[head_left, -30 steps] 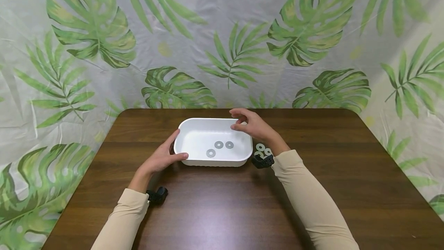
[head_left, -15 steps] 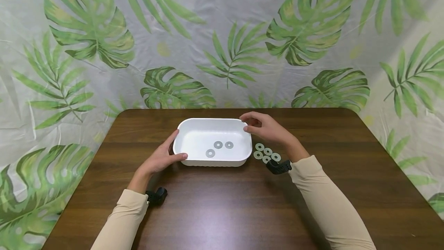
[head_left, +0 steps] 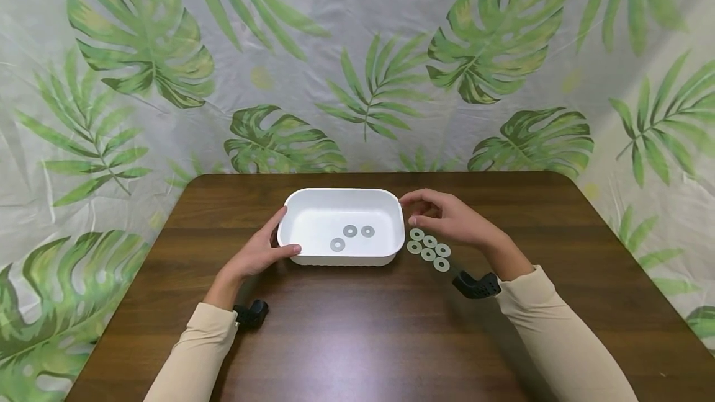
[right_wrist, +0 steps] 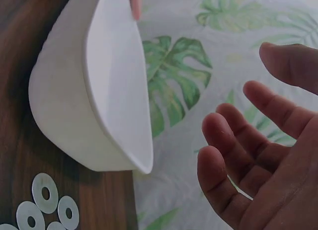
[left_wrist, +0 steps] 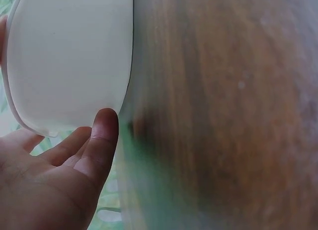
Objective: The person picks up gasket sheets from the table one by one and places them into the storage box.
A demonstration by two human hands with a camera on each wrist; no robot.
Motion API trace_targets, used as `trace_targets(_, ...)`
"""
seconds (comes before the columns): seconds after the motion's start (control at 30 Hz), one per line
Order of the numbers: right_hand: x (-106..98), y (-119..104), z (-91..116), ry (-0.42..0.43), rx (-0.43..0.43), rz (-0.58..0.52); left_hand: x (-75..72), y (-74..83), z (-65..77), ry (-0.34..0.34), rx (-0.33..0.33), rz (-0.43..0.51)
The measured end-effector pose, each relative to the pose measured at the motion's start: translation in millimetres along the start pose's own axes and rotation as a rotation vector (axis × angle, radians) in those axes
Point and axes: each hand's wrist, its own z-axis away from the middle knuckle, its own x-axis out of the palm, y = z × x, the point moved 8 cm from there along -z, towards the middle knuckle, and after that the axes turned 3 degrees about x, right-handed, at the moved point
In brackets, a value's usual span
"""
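A white plastic tub (head_left: 335, 260) with rounded corners stands on the table. My left hand (head_left: 254, 257) grips its left end, thumb over the front rim and fingers along the far side; the left wrist view shows the thumb (left_wrist: 105, 123) at the tub's edge. Three flat grey washers (head_left: 344, 232) lie on the tub's floor. Just off its right end, several more washers (head_left: 409, 248) lie on the table in a loose cluster. Above and behind that cluster hovers my right hand (head_left: 452, 221), fingers relaxed and bent; in the right wrist view nothing is between them.
The dark wooden table (head_left: 346, 340) has rounded far corners. Behind it hangs a pale cloth (head_left: 380, 11) printed with green leaves. Each wrist wears a black band (head_left: 475, 285), and both sleeves are beige.
My right hand has moved right and toward me, from over the tub to beside its right end, uncovering the washers on the table. The left hand keeps its grip; the three washers inside stay put.
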Motion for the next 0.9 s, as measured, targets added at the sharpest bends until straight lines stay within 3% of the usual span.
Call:
trace_targets(0.17,1,-2,10,-0.026,-0.016,-0.023,-0.5,1.6,-0.6,-0.001,0.003,-0.009)
trace_targets(0.37,-1,13,24,-0.029,0.028,-0.025,0.2,3.5,-0.7,0.001,0.003,-0.015)
trace_targets(0.63,-8,46,42,0.004,0.087,0.031,-0.1,2.8,-1.3,-0.003,-0.007,-0.044)
trace_targets(0.9,-7,94,43,0.027,0.163,0.165,-1.5,-0.1,0.0,0.004,-0.011,-0.037)
